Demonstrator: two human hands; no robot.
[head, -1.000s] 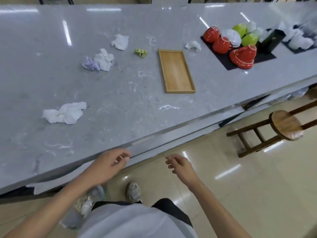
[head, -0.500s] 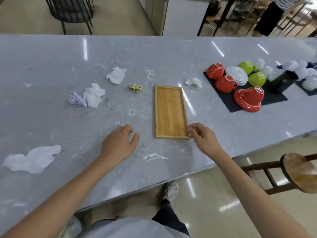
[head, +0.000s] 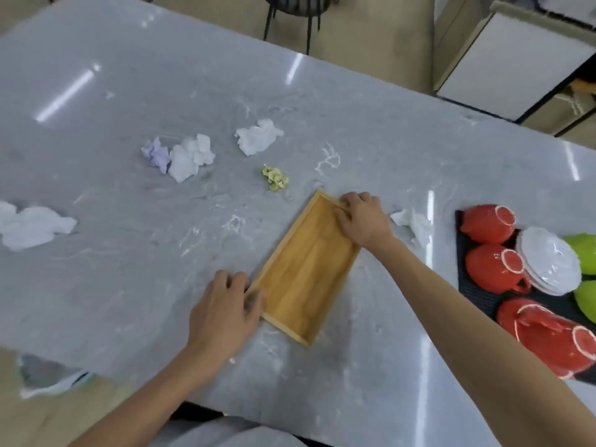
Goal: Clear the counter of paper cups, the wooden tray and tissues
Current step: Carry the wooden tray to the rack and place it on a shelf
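Fingers of the left hand (head: pixel 222 312) curl over the near corner of the wooden tray (head: pixel 304 272), thumb laid on its rim, while the right hand (head: pixel 362 219) grips the far end, fingertips hooked over the far rim. Both hands hold the tray, which lies flat on the grey marble counter (head: pixel 371 366), skewed so its long side runs from about 7 o'clock to 1 o'clock. Just beyond the tray's far corner, at 11 o'clock, sits a small yellow-green paper wad (head: pixel 275 178). Farther out at 11 o'clock lies a white crumpled tissue (head: pixel 258 137); at 10 o'clock another white tissue (head: pixel 191 158) touches a lilac tissue (head: pixel 156 153). Well apart at 9 o'clock, by the left edge of view, lies a large white tissue (head: pixel 30 227). Near the right hand, at 3 o'clock, is a further white tissue (head: pixel 414 224). Beyond it, a black mat (head: pixel 483 300) carries overturned red cups (head: pixel 490 222), white saucers (head: pixel 548 261) and green cups (head: pixel 585 253).
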